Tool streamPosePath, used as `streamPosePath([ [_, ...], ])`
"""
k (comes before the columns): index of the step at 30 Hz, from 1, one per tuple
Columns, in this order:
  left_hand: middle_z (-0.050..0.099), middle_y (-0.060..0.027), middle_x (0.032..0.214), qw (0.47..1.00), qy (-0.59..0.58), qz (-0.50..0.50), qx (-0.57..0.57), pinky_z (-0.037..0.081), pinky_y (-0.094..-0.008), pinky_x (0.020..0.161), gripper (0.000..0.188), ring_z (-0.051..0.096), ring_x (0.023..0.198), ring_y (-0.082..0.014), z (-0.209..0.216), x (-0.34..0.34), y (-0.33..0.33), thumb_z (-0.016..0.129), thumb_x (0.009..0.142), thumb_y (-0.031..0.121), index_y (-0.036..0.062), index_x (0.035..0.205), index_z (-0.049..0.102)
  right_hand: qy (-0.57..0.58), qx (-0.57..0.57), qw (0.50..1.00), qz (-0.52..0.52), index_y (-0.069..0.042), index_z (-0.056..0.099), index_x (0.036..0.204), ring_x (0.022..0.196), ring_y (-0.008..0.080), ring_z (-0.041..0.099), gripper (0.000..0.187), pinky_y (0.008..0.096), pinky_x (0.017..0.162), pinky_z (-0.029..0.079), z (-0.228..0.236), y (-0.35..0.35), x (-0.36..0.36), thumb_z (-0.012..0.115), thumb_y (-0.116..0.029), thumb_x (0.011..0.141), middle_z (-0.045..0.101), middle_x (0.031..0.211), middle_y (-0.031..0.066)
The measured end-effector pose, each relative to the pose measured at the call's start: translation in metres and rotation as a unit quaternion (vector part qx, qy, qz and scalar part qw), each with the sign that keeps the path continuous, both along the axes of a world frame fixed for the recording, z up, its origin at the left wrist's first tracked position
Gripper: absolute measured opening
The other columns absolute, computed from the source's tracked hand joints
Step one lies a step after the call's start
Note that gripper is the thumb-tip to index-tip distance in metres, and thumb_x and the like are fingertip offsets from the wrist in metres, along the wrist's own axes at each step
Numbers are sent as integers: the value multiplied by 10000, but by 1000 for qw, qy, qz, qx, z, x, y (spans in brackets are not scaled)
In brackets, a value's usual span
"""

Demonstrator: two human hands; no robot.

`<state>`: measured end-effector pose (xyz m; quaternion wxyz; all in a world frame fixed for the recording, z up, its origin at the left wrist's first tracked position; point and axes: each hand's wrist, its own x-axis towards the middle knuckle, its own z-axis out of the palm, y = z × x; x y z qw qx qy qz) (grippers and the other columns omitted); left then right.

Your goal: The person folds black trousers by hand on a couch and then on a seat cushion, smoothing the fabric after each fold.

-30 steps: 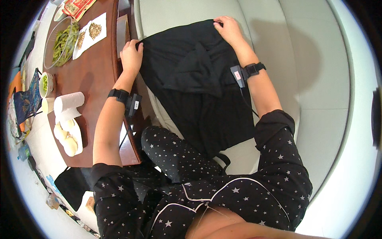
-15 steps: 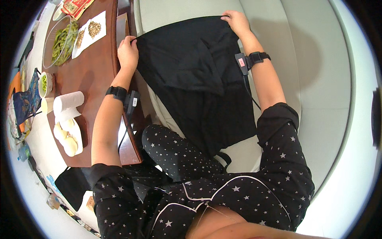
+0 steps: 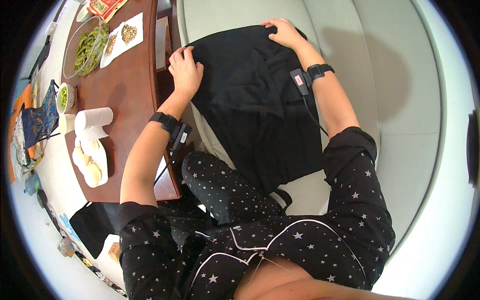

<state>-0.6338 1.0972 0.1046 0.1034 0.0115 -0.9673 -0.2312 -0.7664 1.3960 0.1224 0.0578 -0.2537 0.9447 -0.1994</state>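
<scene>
A black garment (image 3: 255, 110) lies spread on a pale sofa seat (image 3: 350, 55). My left hand (image 3: 186, 71) rests flat on the garment's far left corner, fingers together. At the far right corner my right hand (image 3: 283, 32) presses down on the top edge, fingers curled over the cloth. Both wrists wear black bands with small devices. My legs in star-patterned trousers show below the garment.
A dark wooden table (image 3: 130, 95) stands to the left. On it are a glass bowl of green pods (image 3: 86, 46), paper sheets with snacks (image 3: 124, 34), a roll of white paper (image 3: 92, 120) and a plate of pale buns (image 3: 90, 162).
Both hands have slid the garment's top edge farther away across the sofa seat, flattening the cloth. The left hand now lies flat instead of pinching the corner.
</scene>
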Motion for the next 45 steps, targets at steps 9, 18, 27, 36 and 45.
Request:
streamPosePath([
  [9, 532, -75, 1118, 994, -21, -108, -26, 323, -448, 857, 422, 456, 1067, -252, -7, -43, -9, 558, 823, 329, 97, 1166, 475, -86, -53, 995, 3, -214, 501, 1206, 974, 232, 534, 607, 339, 849, 441, -6, -23, -4, 628, -9, 649, 589, 1060, 72],
  [18, 541, -45, 912, 981, 14, -183, -54, 327, -410, 828, 242, 481, 970, -255, 11, -35, -16, 656, 689, 129, 116, 909, 556, 68, 127, 989, 29, -210, 603, 906, 887, 162, 522, 265, 358, 808, 353, 15, -20, 11, 702, -186, 661, 596, 845, -36],
  [27, 529, -22, 966, 943, 100, -290, -127, 336, -400, 852, 184, 500, 965, -211, 1, -29, -27, 548, 746, 75, 115, 922, 511, 240, 61, 966, 66, -214, 627, 879, 936, 175, 507, 141, 356, 811, 374, 14, 4, 23, 608, -177, 744, 589, 851, -27],
  [36, 527, -57, 1019, 929, 134, -320, -131, 349, -389, 835, 213, 490, 980, -227, -1, -14, -20, 551, 722, 77, 124, 927, 522, 214, 108, 965, 108, -138, 624, 874, 897, 191, 517, 150, 331, 754, 441, 6, 7, 36, 594, -115, 729, 555, 908, -15],
  [45, 613, -102, 799, 993, 26, -116, -24, 352, -403, 726, 173, 574, 818, -262, 0, -42, -24, 574, 799, 223, 109, 929, 582, 195, 130, 972, 12, -113, 630, 907, 931, 233, 517, 176, 350, 806, 436, 12, 9, 10, 596, -189, 751, 584, 917, 21],
])
